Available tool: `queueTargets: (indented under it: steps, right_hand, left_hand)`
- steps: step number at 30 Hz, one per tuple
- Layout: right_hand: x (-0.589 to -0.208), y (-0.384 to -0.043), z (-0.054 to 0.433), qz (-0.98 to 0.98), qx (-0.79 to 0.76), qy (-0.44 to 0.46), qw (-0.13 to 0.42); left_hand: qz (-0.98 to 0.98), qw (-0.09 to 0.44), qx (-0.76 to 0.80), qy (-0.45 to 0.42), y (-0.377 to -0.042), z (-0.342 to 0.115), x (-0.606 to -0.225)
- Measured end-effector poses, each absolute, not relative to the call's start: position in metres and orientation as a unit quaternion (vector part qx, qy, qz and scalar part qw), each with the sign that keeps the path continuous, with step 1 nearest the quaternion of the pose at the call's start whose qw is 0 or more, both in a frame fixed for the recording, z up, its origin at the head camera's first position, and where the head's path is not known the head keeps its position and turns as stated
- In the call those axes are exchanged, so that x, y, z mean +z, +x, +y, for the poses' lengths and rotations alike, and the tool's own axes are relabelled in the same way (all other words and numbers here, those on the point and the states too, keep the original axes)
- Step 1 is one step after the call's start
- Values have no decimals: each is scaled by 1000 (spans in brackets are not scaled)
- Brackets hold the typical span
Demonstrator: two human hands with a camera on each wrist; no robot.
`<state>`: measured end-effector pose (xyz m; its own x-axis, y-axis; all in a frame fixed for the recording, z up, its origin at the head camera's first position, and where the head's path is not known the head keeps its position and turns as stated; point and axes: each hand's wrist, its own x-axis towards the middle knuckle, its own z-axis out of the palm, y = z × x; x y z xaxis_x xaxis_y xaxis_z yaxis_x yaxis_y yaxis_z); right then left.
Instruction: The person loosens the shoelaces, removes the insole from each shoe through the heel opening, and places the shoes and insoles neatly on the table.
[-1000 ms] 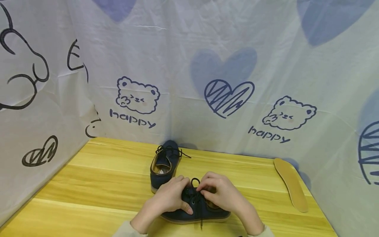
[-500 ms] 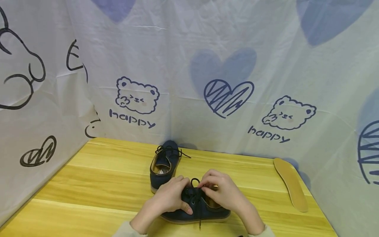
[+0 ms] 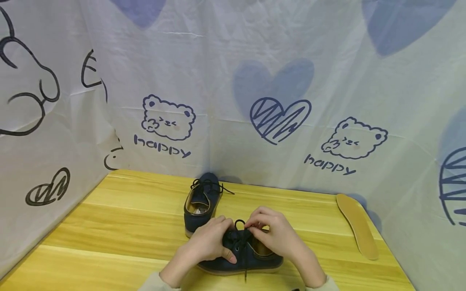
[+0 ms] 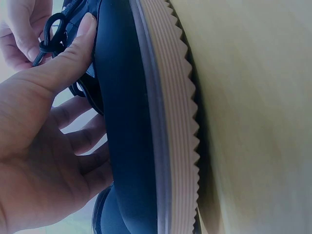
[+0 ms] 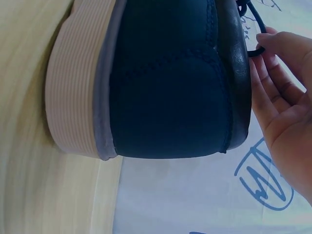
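Note:
A dark navy lace-up shoe (image 3: 256, 263) with a light ridged sole lies sideways before me, its toe to the left. My left hand (image 3: 212, 241) grips its front part, thumb on the near side and fingers over the far side. Between thumb and fingertips, my right hand (image 3: 273, 231) pinches the black shoelace (image 5: 262, 22) above the shoe's opening. In the left wrist view, a knotted loop of the shoelace (image 4: 54, 28) stands up beside the left thumb. One lace end hangs down the shoe's near side.
Behind the left hand stands the matching navy shoe (image 3: 197, 220), toe toward the back, laces loose. A tan insole (image 3: 358, 228) lies at the right of the wooden table (image 3: 120, 226). A printed white curtain (image 3: 225, 153) borders the back and sides.
My right hand has shifted slightly right and up with the lace, uncovering more of the shoe's opening. The hanging lace end has moved a little left. The left hand keeps its place.

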<state>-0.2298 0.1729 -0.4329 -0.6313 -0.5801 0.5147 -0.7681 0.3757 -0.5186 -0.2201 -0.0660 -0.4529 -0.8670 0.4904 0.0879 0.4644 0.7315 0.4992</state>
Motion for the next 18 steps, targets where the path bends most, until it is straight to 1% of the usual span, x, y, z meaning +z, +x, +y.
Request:
queueTargets:
  steps: [18]
  right_hand:
    - [-431, -232, 173, -811, 383, 413, 158]
  left_hand:
    - [932, 21, 256, 255, -219, -66, -450]
